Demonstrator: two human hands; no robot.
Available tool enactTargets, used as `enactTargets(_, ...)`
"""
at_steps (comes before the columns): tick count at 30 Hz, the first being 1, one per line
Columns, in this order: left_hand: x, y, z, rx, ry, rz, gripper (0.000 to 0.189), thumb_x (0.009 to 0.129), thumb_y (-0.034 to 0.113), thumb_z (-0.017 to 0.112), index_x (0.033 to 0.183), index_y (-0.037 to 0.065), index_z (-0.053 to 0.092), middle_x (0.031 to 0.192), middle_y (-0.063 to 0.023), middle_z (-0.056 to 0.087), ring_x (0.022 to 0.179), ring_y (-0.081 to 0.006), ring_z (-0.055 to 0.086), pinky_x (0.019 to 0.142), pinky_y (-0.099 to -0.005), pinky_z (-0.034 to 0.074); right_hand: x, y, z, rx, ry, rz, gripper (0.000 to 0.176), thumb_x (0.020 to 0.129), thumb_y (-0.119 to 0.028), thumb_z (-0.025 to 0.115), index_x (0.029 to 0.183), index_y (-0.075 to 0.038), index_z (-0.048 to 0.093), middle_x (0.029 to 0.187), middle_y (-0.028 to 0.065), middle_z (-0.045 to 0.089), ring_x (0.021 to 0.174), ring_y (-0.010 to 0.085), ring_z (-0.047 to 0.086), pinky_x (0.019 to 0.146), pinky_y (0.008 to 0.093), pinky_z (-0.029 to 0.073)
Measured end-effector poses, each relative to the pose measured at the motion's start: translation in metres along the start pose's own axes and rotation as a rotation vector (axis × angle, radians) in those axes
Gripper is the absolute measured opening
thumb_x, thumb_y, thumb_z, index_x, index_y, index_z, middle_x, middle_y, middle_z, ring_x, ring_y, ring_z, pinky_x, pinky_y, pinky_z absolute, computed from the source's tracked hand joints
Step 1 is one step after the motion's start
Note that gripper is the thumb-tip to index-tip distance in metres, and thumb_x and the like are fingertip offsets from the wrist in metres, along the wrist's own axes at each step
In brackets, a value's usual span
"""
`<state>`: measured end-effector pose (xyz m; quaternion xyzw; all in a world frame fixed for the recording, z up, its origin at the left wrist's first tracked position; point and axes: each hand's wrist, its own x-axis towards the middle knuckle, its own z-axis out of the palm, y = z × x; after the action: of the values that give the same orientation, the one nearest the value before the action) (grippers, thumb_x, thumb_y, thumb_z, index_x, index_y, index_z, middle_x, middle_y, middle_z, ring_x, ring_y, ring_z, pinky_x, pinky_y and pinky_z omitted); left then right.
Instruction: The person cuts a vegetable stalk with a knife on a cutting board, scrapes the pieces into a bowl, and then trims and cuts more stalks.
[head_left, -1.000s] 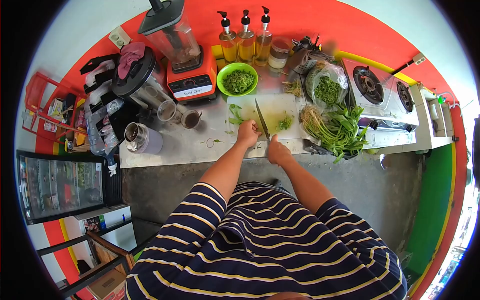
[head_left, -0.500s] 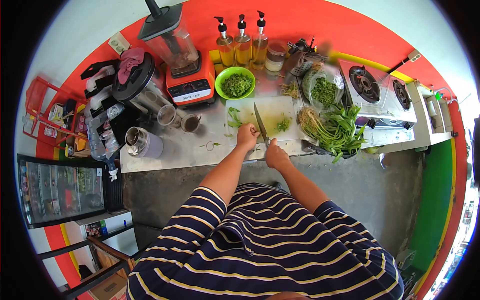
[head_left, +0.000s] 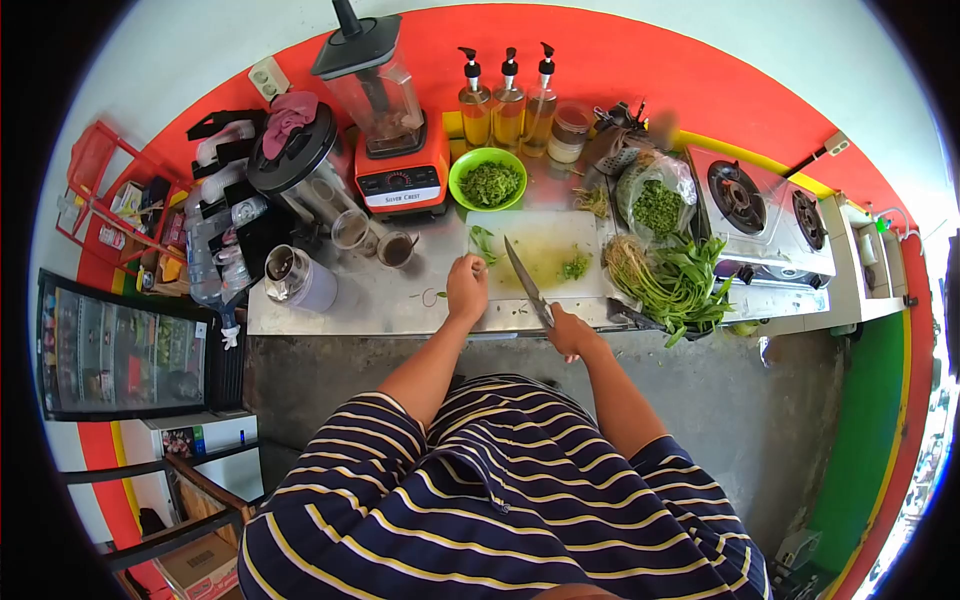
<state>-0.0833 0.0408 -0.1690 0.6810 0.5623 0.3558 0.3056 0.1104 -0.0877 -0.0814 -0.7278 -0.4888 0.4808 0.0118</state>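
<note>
holding knife in right-hand fingers

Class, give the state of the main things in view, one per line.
Knife, held in the right grip
Chopping board, stained, bearing chopped greens
Green bowl, holding chopped greens
Blender, lid on
Pump bottles, upright, holding liquid
Clear bag, holding greens
Stove burners, no flame visible

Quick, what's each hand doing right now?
Left hand: curled; cannot tell whether it holds anything.
Right hand: holding a long, grey metal knife.
</note>
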Motion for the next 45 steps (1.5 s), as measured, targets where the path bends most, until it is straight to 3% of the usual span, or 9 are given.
enactTargets(6,0.010,0.015,-0.009,0.260,-0.059,0.031,0.029,0.077,0.005,0.077,0.103,0.008,0.066,0.112,-0.0073,0.060,0.110,-0.0317,0.053,0.093,-0.0408,0.046,-0.004,0.024,0.001,-0.002,0.093,0.089,0.036,0.092,-0.013,0.053,0.124,0.001,0.042,0.098,0.0304,0.068,0.062,0.0358,0.071,0.055,0.0442,0.057)
enactTargets(13,0.012,0.019,0.000,0.331,-0.045,0.103,0.019,0.075,0.008,0.079,0.091,0.011,0.070,0.113,-0.0057,0.060,0.109,-0.0310,0.052,0.092,-0.0409,0.046,0.003,0.055,0.006,0.051,0.242,-0.032,0.032,0.096,-0.019,0.056,0.113,0.003,0.041,0.079,0.0261,0.069,0.053,0.0341,0.069,0.055,0.0438,0.057)
enactTargets(15,0.013,0.025,0.003,0.249,-0.033,0.184,0.013,0.075,0.008,0.078,0.086,0.009,0.070,0.106,-0.0065,0.062,0.105,-0.0316,0.054,0.090,-0.0412,0.046,0.006,0.057,0.008,0.025,0.313,-0.032,0.035,0.096,-0.026,0.058,0.116,0.001,0.045,0.093,0.0312,0.068,0.085,0.0472,0.068,0.080,0.0541,0.053)
enactTargets(18,0.011,0.036,0.003,0.154,-0.142,0.270,0.013,0.078,0.011,0.078,0.088,0.008,0.071,0.102,-0.0102,0.062,0.105,-0.0326,0.054,0.091,-0.0404,0.045,0.003,0.057,0.006,0.127,0.296,-0.032,0.035,0.096,-0.028,0.058,0.113,0.000,0.045,0.094,0.0328,0.067,0.095,0.0515,0.063,0.085,0.0575,0.048)
enactTargets(22,0.008,0.043,0.000,0.110,-0.465,0.214,0.014,0.078,0.013,0.078,0.087,0.008,0.070,0.103,-0.0116,0.062,0.105,-0.0332,0.054,0.090,-0.0407,0.045,0.015,0.076,0.016,0.131,0.344,-0.102,0.036,0.096,-0.029,0.058,0.113,0.000,0.045,0.094,0.0337,0.067,0.094,0.0516,0.063,0.084,0.0577,0.048)
enactTargets(24,0.004,0.047,-0.001,0.097,-0.375,0.145,0.018,0.077,0.016,0.080,0.088,0.006,0.070,0.101,-0.0105,0.063,0.105,-0.0329,0.056,0.091,-0.0415,0.045,0.016,0.078,0.016,0.035,0.440,-0.175,0.032,0.098,-0.028,0.058,0.108,0.000,0.045,0.073,0.0191,0.067,0.061,0.0319,0.068,0.060,0.0438,0.053)
enactTargets(27,0.003,0.058,0.004,0.070,-0.138,0.319,0.022,0.076,0.018,0.081,0.089,0.004,0.070,0.099,-0.0092,0.064,0.103,-0.0321,0.057,0.092,-0.0415,0.045,0.007,0.067,0.010,0.149,0.364,-0.084,0.037,0.097,-0.033,0.055,0.111,0.001,0.050,0.095,0.0345,0.066,0.094,0.0519,0.062,0.083,0.0581,0.047)
enactTargets(33,0.001,0.050,0.017,0.277,-0.375,0.446,0.023,0.075,0.017,0.080,0.093,0.005,0.072,0.101,-0.0080,0.065,0.105,-0.0296,0.058,0.094,-0.0416,0.044,0.005,0.045,0.014,-0.038,0.427,-0.171,0.037,0.098,-0.033,0.052,0.112,0.001,0.053,0.095,0.0324,0.067,0.094,0.0494,0.064,0.083,0.0571,0.049)
enactTargets(45,-0.010,0.035,0.035,0.192,-0.363,0.335,0.007,0.081,0.008,0.069,0.088,0.006,0.069,0.089,-0.0133,0.061,0.090,-0.0357,0.061,0.078,-0.0459,0.048,0.017,-0.001,0.042,-0.325,0.408,0.038,0.028,0.098,-0.020,0.047,0.115,0.001,0.048,0.097,0.0248,0.071,0.092,0.0416,0.071,0.082,0.0486,0.056)
